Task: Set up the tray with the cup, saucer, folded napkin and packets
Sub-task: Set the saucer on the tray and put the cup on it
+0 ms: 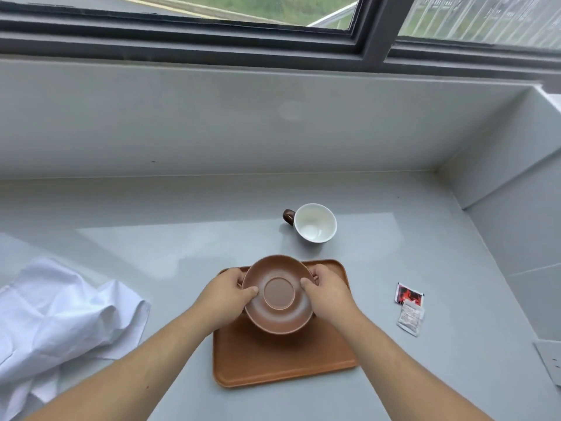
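- You are working on a grey counter (151,238), and the brown tray (273,366) is lying near you at its middle; the tray's surface looks smooth, so anything set down at a tilt is likely to slide.
- The white napkin (60,311) is lying crumpled at the left, not yet folded; reaching for it across the tray is risking a knock to whatever is standing there.
- You are holding the brown saucer (278,294) over the far half of the tray, left hand (226,294) and right hand (328,294) each pinching a rim. Letting one grip go first is likely to tip it.
- The cup (315,222) is waiting beyond the tray, leaning to one side, so it may roll if bumped.
- The two packets (409,306) are lying well to the right, overlapping, so you may be picking up only one.
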Motion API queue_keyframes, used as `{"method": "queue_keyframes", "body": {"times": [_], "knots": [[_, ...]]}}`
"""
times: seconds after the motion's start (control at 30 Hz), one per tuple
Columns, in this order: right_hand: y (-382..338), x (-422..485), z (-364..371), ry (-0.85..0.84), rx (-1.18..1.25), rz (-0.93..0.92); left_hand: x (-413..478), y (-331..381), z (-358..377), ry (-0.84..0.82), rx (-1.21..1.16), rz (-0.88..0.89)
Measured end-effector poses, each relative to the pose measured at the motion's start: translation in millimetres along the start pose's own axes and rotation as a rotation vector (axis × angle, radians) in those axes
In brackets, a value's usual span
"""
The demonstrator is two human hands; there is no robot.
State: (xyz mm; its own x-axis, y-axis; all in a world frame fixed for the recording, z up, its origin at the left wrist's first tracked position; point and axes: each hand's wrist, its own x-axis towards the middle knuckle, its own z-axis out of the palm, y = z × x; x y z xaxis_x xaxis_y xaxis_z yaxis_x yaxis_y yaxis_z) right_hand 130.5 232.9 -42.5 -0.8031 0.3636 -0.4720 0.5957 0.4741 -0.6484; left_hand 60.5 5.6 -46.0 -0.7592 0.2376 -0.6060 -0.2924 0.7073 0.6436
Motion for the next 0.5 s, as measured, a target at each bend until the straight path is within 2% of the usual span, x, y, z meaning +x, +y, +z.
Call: {"method": "queue_keyframes", "body": {"times": [0.1, 0.27, 0.5], "knots": [[21.9, -9.9, 0.8, -0.026, -0.085, 0.004, -6.8, -10.5, 15.9, -0.084, -0.011, 0.019], [42.7, -16.0, 5.1, -0.034, -0.203, -0.029, -14.1, -23.1, 31.6, -0.116, 0.037, 0.017], [44.7, -14.6, 8.9, -0.042, -0.222, -0.038, -11.8, -29.6, 38.6, -0.059, 0.109, -0.013]]}}
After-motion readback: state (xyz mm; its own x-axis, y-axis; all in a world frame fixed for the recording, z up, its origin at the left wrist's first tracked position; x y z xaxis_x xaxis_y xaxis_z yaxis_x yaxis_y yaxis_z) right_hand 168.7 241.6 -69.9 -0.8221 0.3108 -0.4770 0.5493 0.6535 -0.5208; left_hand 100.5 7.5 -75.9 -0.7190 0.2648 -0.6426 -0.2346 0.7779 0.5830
